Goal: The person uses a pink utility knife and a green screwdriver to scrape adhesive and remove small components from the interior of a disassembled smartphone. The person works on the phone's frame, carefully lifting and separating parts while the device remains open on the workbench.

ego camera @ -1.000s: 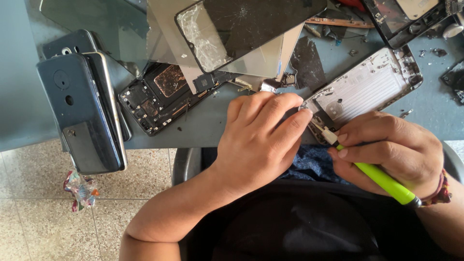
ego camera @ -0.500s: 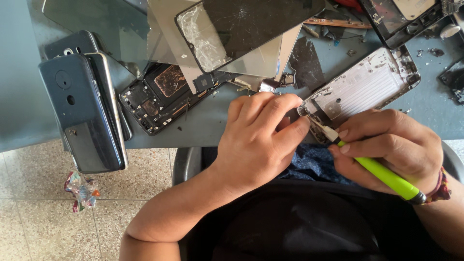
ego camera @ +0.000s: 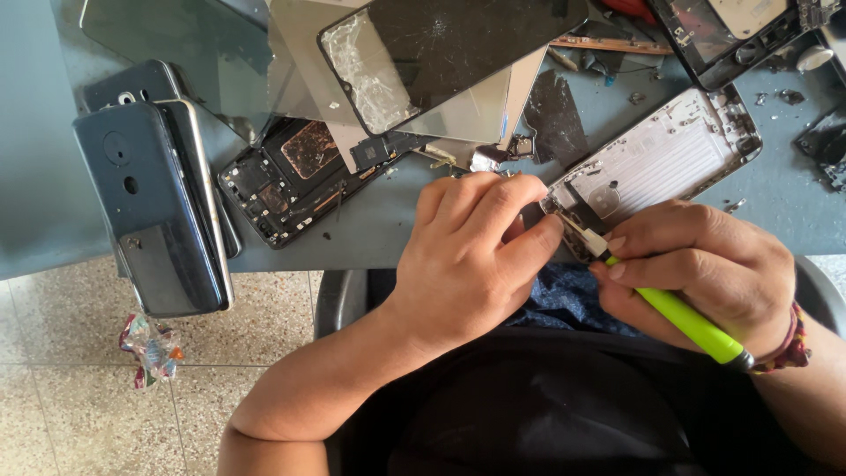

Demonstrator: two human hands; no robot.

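Green-handled screwdriver [ego camera: 683, 319] sits clamped in the right hand [ego camera: 705, 273], fingers closed round it, tip at the silver phone frame [ego camera: 652, 163]; left hand [ego camera: 471, 256] fingers curl shut, pinching that frame's near corner on the counter [ego camera: 35, 176]

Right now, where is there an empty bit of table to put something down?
Bare table lies left of the stacked phones, and a strip right of the silver phone frame. The middle, under the cracked screen, is crowded.
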